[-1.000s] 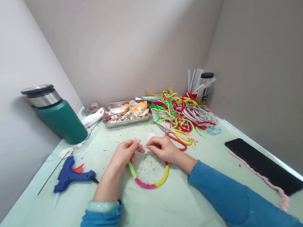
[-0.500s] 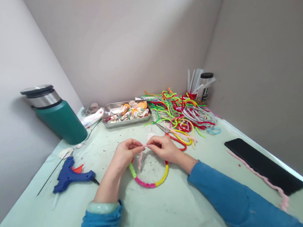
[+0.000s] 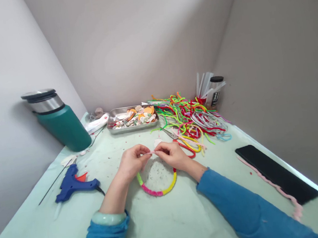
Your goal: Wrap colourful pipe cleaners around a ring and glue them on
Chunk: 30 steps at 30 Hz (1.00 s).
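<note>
Left hand (image 3: 134, 162), right hand (image 3: 172, 156) pinching pink strand (image 3: 152, 152) between fingers, mid-frame. Multicoloured ring (image 3: 154, 192) curving just below, upper part mostly hidden. Seemingly winding strand onto ring; next move probably calling for steady pinch, even tension.

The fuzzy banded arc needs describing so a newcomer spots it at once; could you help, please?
On the pale green table, find the left hand and right hand. The fuzzy banded arc curves below them in view, green, pink, yellow, red. Unlike the tangled strands behind, it makes one smooth curve.
</note>
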{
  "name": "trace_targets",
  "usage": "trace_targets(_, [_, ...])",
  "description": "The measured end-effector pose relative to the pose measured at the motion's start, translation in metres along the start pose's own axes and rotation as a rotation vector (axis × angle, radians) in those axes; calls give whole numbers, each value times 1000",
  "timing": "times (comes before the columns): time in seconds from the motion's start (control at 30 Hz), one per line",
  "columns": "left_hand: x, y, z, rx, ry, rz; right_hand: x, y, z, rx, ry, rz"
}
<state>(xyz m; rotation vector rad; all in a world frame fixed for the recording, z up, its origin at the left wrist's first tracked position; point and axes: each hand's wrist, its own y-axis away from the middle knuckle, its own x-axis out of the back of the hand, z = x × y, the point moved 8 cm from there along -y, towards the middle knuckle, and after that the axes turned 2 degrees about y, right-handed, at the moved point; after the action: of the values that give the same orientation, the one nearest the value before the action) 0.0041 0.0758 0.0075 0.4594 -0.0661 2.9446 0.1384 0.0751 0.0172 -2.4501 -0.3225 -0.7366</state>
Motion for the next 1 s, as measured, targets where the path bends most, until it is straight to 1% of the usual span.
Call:
trace_targets(0.17, [2, -1, -2, -7, -94, 25, -1, 0, 2, -8, 2, 0])
trace_targets(0.37, [5, -2, -1, -105, -218, 70, -1, 1, 1, -24, 2, -3])
trace_targets(0.6, [3, 4, 12, -185, -303, 80, -1, 0, 0, -21, 31, -4])
trace_targets(0.77, [6, 7, 22, -248, -413, 145, -1, 0, 2, -33, 19, 0])
trace_targets(0.87, [6, 8, 25, -267, -473, 159, -1, 0, 2, -37, 10, 0])
trace_targets(1.0, [6, 7, 25, -265, -479, 167, -2, 0, 1, -38, 8, -8])
